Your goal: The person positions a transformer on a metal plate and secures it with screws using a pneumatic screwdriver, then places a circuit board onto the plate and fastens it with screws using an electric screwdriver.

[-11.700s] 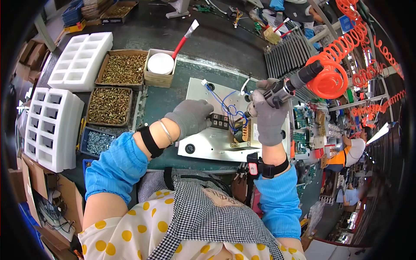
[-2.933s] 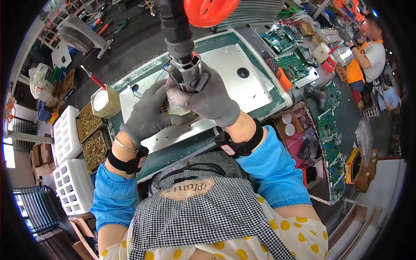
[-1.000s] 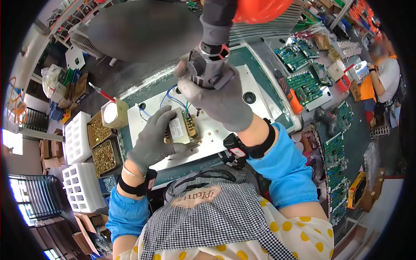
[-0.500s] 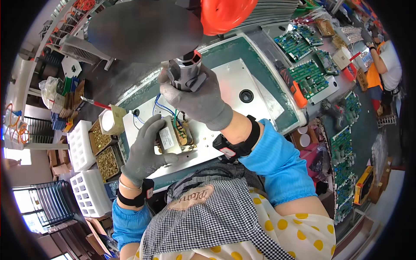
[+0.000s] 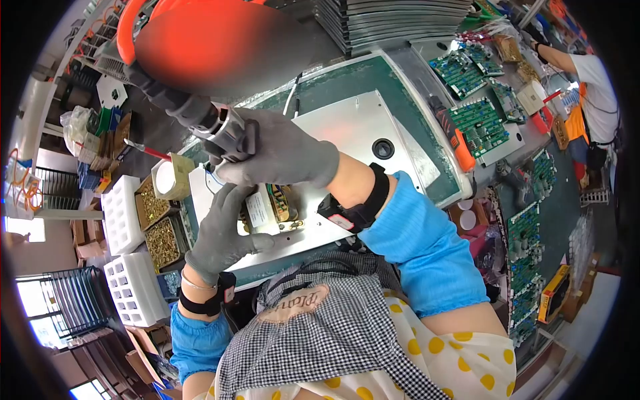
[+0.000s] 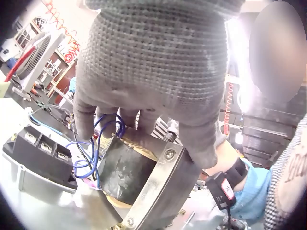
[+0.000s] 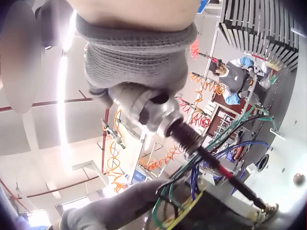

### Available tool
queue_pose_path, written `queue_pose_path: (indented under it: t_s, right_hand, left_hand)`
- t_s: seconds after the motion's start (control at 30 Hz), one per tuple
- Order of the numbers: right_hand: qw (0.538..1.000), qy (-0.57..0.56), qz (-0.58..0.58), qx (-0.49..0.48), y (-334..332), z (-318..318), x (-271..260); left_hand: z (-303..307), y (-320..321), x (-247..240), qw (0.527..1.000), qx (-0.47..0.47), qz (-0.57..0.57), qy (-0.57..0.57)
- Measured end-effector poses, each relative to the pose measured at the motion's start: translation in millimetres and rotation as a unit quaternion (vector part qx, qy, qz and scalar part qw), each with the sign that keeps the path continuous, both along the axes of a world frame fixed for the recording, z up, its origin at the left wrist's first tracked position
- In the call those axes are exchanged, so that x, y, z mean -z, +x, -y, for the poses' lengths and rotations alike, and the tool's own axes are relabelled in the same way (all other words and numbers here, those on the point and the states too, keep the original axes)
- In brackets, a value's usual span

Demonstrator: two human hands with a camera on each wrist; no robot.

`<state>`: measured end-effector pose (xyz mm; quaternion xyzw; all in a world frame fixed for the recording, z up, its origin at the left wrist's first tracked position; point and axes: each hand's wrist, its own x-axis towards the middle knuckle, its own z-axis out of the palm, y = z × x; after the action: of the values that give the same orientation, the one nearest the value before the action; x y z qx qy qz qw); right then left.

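Note:
My gloved right hand grips a pneumatic screwdriver, which leans to the left in the head view. In the right wrist view its long bit reaches down to a brass-coloured fastener on the metal plate, beside the transformer. My gloved left hand holds the labelled transformer, fingers over its far side and thumb against its near side. Blue wires come off it in the left wrist view, next to a black terminal block. The right hand hides part of the wires in the head view.
Boxes of brass screws and white foam trays stand left. A small box with a white tub sits at the plate's left corner. An orange-handled tool and green circuit boards lie right; stacked metal sheets rise behind.
My right hand has swung left with the screwdriver, which has gone from near upright to leaning left. My left hand stays on the transformer. Long before, it was at the terminal block.

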<state>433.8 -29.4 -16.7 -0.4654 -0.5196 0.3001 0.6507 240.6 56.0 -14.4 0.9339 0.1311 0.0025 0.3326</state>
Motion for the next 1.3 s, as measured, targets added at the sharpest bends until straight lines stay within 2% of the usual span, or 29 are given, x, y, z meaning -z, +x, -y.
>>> queue_pose_path:
  t_s: [0.03,0.13,0.23,0.4,0.5,0.6,0.63,0.73,0.83,0.9,1.0,1.07,1.17,1.3]
  right_hand:
    - [1.000,-0.011,0.004,-0.012,2.6,-1.2,-1.8]
    - [0.998,-0.004,0.051,0.040,0.3,-2.0,-3.4]
    - [1.000,-0.003,-0.004,0.002,-0.2,-0.1,-4.1]
    - [0.999,-0.025,0.011,0.034,3.9,-6.7,-4.2]
    - [0.998,-0.033,0.031,0.052,2.2,-8.4,-4.7]
    - [0.997,-0.023,0.046,0.060,-2.2,-9.9,-2.1]
    - [0.996,-0.020,0.052,0.064,-3.5,-10.9,-0.4]
    - [0.990,0.008,0.111,0.086,-4.9,-13.5,4.2]
    - [0.990,-0.024,0.075,0.114,-9.5,-12.1,-2.8]
    - [0.979,-0.024,0.128,0.154,-11.1,-13.4,-1.1]
    - [0.968,-0.025,0.165,0.188,-10.8,-13.1,3.3]
    - [0.974,-0.024,0.137,0.176,-9.2,-11.6,4.9]
    - [0.995,-0.062,0.018,0.080,-9.7,-5.3,-1.1]
    - [0.996,-0.028,0.007,0.083,-14.6,-1.7,-4.3]
  left_hand:
    - [-0.7,-0.4,2.3,1.000,0.006,0.014,0.001]
    - [-3.1,-3.5,7.4,0.999,0.011,0.037,0.007]
    - [-2.6,-2.9,7.7,0.999,0.012,0.037,0.015]
    - [-0.2,-4.0,7.0,0.994,0.029,0.080,0.072]
    - [2.9,-14.1,7.3,0.997,-0.037,0.057,0.023]
    - [-8.1,-40.8,23.4,0.992,-0.071,0.072,0.081]
    - [-7.7,-49.0,26.0,0.991,-0.113,0.068,0.036]
    - [-16.1,-80.7,49.9,0.979,-0.159,0.089,0.091]
    - [-17.0,-104.5,73.2,0.972,-0.207,0.037,0.101]
    - [-6.7,-106.0,75.0,0.964,-0.249,-0.004,0.090]
    - [-4.6,-107.6,82.0,0.965,-0.211,-0.049,0.146]
    - [-4.3,-105.0,78.9,0.967,-0.218,-0.047,0.123]
    - [-4.2,-103.7,76.1,0.967,-0.219,-0.053,0.118]
    - [-3.8,-103.6,79.8,0.966,-0.224,-0.058,0.114]
